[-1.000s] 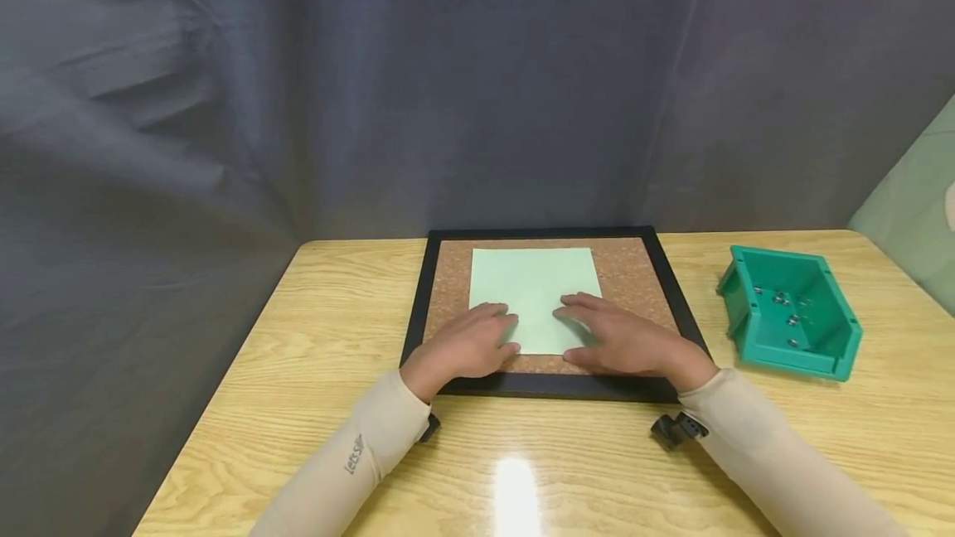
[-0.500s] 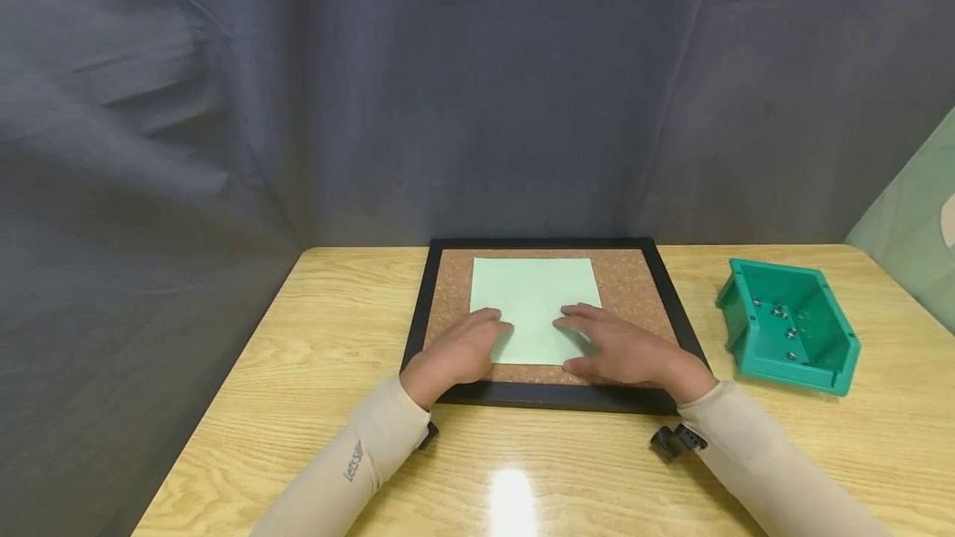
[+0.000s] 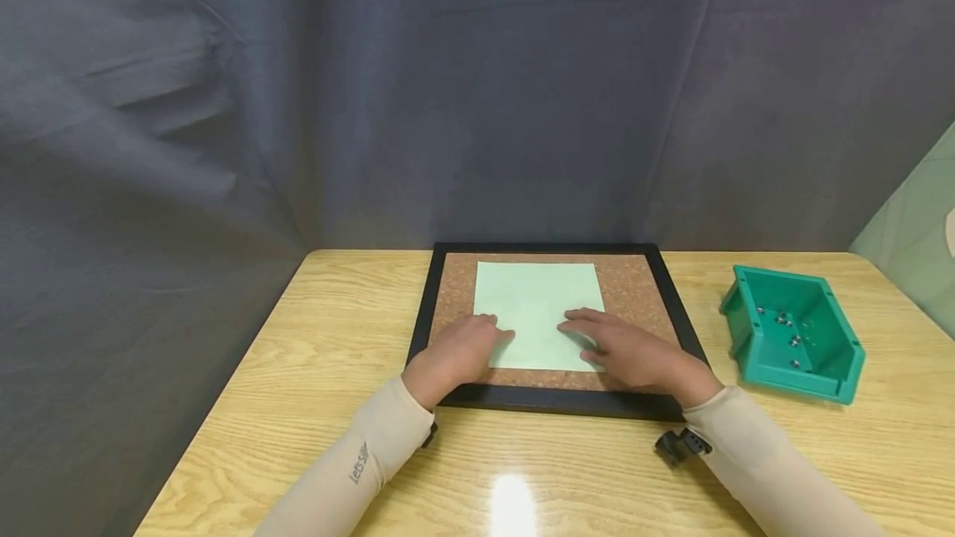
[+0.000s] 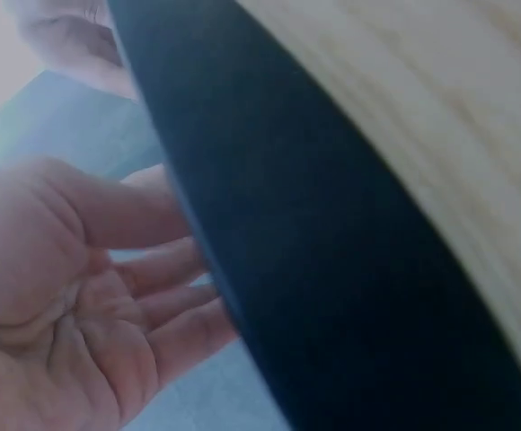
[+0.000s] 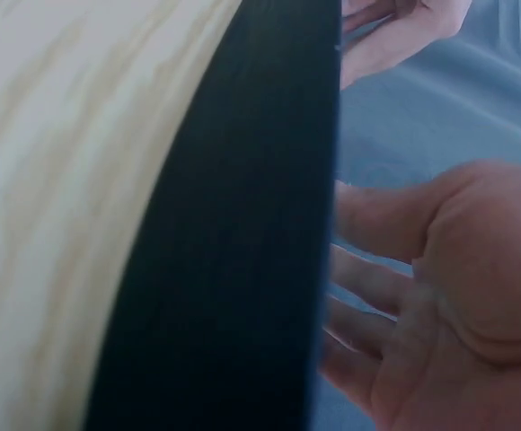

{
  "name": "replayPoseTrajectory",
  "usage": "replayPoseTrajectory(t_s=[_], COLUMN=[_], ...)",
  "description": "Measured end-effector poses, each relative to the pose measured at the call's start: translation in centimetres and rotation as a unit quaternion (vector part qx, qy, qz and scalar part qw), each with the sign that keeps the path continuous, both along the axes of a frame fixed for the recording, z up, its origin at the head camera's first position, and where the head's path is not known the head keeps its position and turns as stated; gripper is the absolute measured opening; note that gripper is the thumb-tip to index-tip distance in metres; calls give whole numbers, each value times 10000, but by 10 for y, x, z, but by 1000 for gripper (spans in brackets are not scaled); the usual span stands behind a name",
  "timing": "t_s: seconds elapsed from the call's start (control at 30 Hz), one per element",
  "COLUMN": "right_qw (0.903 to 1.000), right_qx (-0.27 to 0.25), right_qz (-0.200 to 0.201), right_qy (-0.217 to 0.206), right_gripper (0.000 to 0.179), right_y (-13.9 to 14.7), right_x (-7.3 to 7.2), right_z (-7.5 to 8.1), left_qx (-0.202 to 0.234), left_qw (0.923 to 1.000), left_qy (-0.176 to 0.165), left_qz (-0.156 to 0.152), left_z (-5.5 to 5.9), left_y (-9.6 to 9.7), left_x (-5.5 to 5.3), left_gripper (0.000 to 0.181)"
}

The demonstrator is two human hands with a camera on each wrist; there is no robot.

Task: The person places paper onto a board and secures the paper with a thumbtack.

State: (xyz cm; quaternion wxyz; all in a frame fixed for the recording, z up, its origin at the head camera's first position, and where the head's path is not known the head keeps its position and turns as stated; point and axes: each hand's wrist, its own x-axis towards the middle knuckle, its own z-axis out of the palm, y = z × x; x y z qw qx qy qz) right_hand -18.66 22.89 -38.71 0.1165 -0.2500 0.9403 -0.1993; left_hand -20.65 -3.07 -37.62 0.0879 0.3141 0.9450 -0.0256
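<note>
Pale green paper [image 3: 535, 297] on a black-framed corkboard [image 3: 634, 280]
The left hand [image 3: 457, 350] and right hand [image 3: 632, 352], fingers loosely extended, are over the paper's near left and right corners; on the wooden table [image 3: 321, 338], right of the corkboard, a green bin [image 3: 798, 384] holds small shiny pieces [image 3: 795, 341]

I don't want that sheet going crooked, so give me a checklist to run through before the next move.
1. Pale green sheet inside the black frame: ok, its visible edges lie over the cork.
2. Sheet straight: ok, its far edge runs roughly parallel to the frame's.
3. Sheet centred: not ok, it sits nearer the frame's left side.
4. Left hand and right hand pressing the sheet down: cannot tell, the frame hides fingertips in both wrist views.
5. Small metal pieces inside the green bin: ok, several show.
</note>
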Motion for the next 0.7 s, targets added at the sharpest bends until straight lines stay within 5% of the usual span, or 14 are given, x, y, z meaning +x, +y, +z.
replayPoseTrajectory(t_s=[0.17,0.4,0.7], right_qw=[9994,9958,9902], right_qx=[215,513,1073], right_qz=[-275,-749,-848], right_qy=[24,-65,273], right_gripper=[51,59,56], right_y=[1,5,0], right_x=[1,5,3], right_z=[8,16,11], left_qx=[96,636,267], left_qw=[9999,9973,9979], left_qy=[121,130,587], left_qz=[-2,337,-57], left_z=[1,-1,-2], left_y=[-2,-4,-5], left_x=[-6,-10,-7], left_gripper=[54,27,18])
